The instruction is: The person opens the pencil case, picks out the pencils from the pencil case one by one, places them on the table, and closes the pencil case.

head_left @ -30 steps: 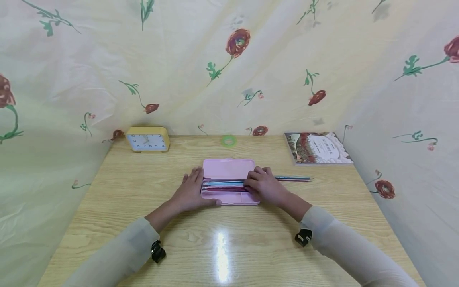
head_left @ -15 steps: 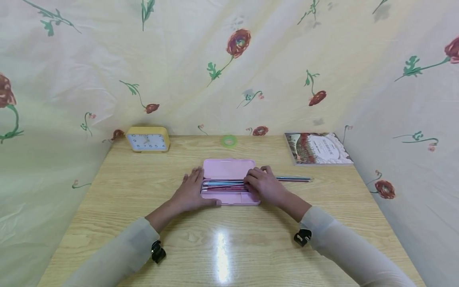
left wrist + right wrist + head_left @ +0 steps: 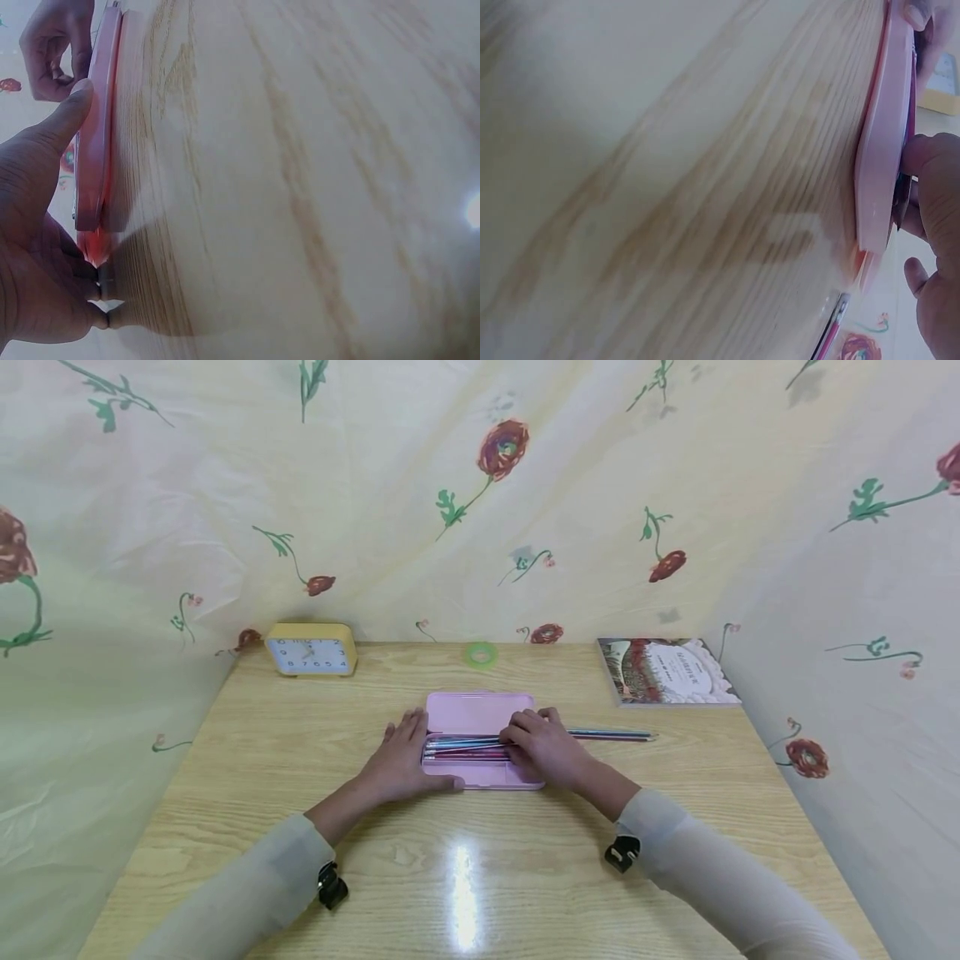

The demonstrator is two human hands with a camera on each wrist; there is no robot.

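At frame centre, your straight-fingered left hand point(image 3: 397, 764) braces the case point(image 3: 483, 775); your right hand point(image 3: 551, 750) pinches pencils point(image 3: 467, 745) inside. Filling seems partly done: outer pencils point(image 3: 615, 735) lie right of centre, lid point(image 3: 480, 714) unclosed.

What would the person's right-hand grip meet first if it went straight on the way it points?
Probably the open pink lid of the rectangular pink pencil case, ahead and left of the right-hand grip; depth is unclear, so it might pass above.
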